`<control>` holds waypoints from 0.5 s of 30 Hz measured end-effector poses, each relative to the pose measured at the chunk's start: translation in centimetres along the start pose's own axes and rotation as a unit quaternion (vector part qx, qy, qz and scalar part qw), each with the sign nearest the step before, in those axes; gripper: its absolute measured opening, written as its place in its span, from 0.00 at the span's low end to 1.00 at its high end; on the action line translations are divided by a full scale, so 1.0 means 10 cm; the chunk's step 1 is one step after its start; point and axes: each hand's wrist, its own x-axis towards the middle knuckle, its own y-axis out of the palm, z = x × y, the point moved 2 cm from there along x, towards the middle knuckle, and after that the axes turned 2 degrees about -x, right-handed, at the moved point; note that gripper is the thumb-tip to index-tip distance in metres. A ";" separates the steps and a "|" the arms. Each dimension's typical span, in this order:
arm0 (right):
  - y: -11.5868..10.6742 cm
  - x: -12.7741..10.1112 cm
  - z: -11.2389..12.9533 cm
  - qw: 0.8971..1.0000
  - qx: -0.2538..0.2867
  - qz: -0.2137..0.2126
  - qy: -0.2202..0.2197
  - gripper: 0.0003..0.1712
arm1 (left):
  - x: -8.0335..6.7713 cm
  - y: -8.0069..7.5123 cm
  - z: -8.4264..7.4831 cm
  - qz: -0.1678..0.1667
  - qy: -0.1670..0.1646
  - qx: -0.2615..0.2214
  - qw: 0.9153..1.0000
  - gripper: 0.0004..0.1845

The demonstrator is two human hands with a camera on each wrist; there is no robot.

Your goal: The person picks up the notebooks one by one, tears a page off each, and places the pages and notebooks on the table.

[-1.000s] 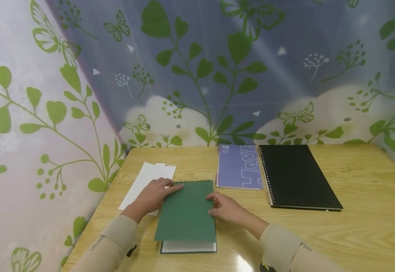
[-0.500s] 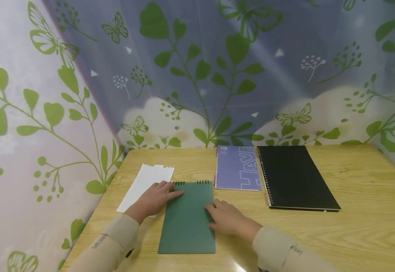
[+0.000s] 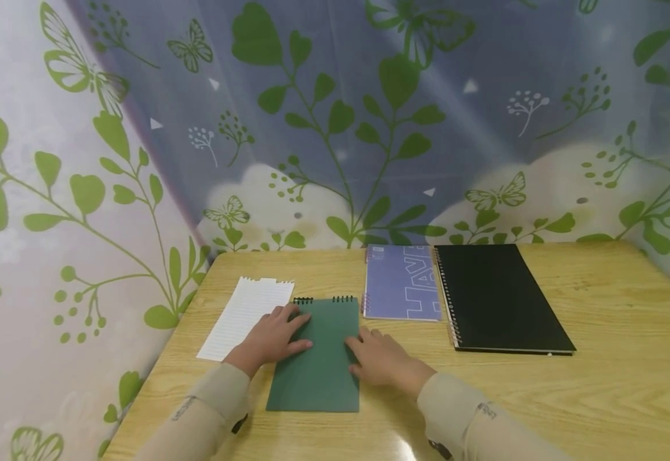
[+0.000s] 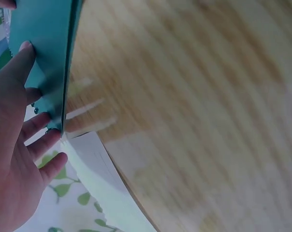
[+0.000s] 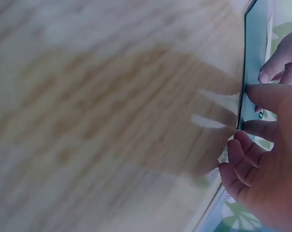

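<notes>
A green top-spiral notebook (image 3: 326, 365) lies closed on the wooden table, its black coils at the far end. My left hand (image 3: 274, 336) rests on its upper left part, with the thumb on the cover and the fingers near the coils. On the opposite side, my right hand (image 3: 382, 358) touches the right edge; the thumb and forefinger reach the cover, while the other fingers bend beside it in the right wrist view. Left of the notebook, a lined white sheet (image 3: 245, 317) with a torn top edge lies partly behind my left hand.
A purple spiral notebook (image 3: 401, 285) with large outlined letters lies at the back. Beside it on the right is a bigger black spiral notebook (image 3: 502, 298). Patterned cloth (image 3: 335, 128) hangs along the table's far and left sides.
The green cover, raised at its near end one second ago, has come down flat. The notebook has then shifted away from me, and my left thumb has moved nearer along the cover.
</notes>
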 end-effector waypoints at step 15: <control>-0.40 -0.23 -1.02 0.957 0.226 -0.103 0.150 0.28 | 0.48 -0.30 -0.36 -0.005 -0.060 -0.074 0.995 0.28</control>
